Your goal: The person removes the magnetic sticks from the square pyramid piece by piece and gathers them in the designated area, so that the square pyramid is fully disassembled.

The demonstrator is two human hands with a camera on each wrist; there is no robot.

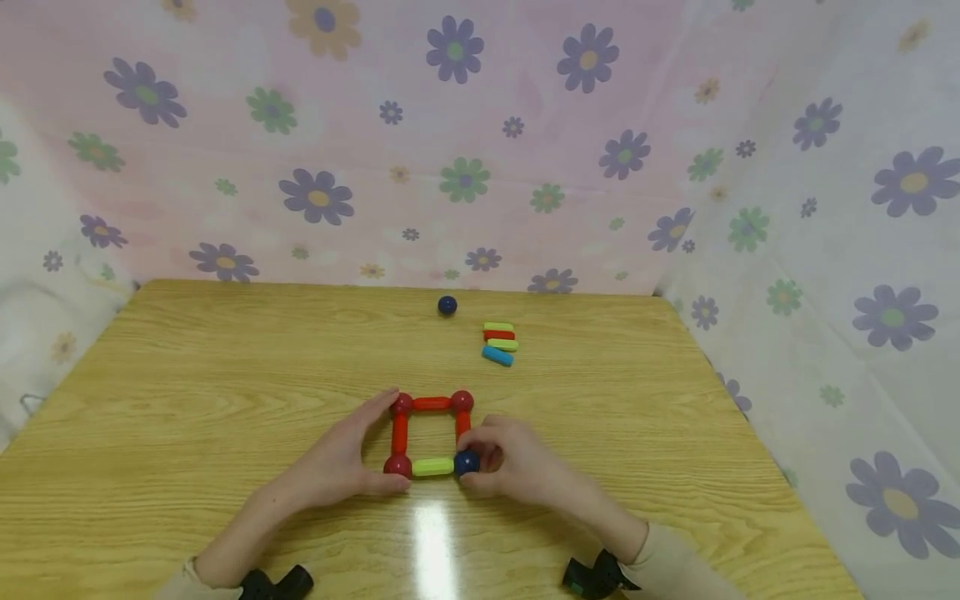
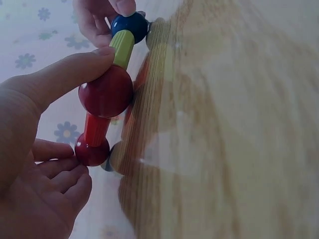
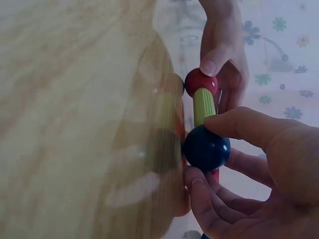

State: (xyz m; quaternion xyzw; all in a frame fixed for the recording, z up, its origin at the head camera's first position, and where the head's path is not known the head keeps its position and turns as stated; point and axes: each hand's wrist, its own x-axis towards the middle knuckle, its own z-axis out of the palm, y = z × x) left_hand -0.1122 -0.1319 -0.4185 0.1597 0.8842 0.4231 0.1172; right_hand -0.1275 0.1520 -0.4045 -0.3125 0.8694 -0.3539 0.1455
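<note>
Pinching the blue ball (image 1: 467, 462) at the near right corner of the square (image 1: 431, 403), the right hand (image 1: 517, 462) works beside the left hand (image 1: 341, 462), spread with its thumb on the near red ball (image 1: 397, 465) and fingertips at the far red ball (image 1: 402, 404); the square lies on the table (image 1: 225, 375) between them

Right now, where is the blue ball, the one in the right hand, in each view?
Head: blue ball, lower middle.
Left wrist: blue ball, top, left of centre.
Right wrist: blue ball, right of centre, slightly low.
Shared landmark: yellow rod touching it.
</note>
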